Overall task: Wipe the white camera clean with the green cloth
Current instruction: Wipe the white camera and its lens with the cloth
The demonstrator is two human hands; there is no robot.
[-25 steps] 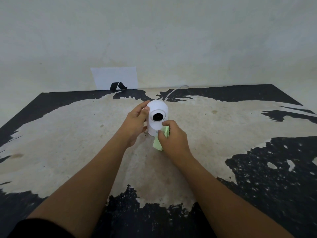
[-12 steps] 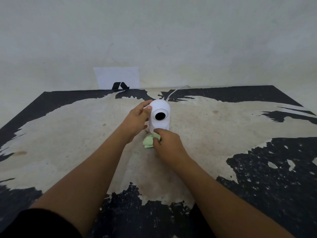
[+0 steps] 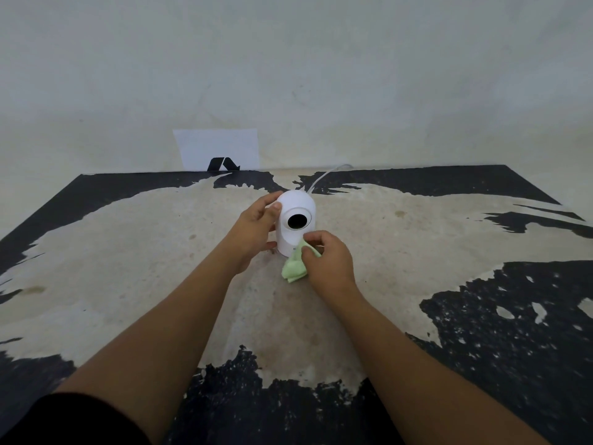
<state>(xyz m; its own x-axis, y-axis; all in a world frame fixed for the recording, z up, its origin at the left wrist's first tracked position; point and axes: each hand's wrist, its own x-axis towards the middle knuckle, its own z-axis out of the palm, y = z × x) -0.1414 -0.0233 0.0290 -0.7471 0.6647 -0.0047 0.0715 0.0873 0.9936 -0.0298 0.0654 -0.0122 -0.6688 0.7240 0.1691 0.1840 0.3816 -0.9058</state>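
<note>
A worn table (image 3: pixel 417 239) with peeling black paint is seen before a pale wall (image 3: pixel 321 75), a paper sheet (image 3: pixel 218 147) propped at its back edge. The camera (image 3: pixel 296 223) is stood upright mid-table and is gripped at its side by the left hand (image 3: pixel 256 226) — the cloth (image 3: pixel 293 266) is pinched in the right hand (image 3: pixel 330 258) and pressed against the camera's lower front — a white cable (image 3: pixel 324 176) is trailed behind
</note>
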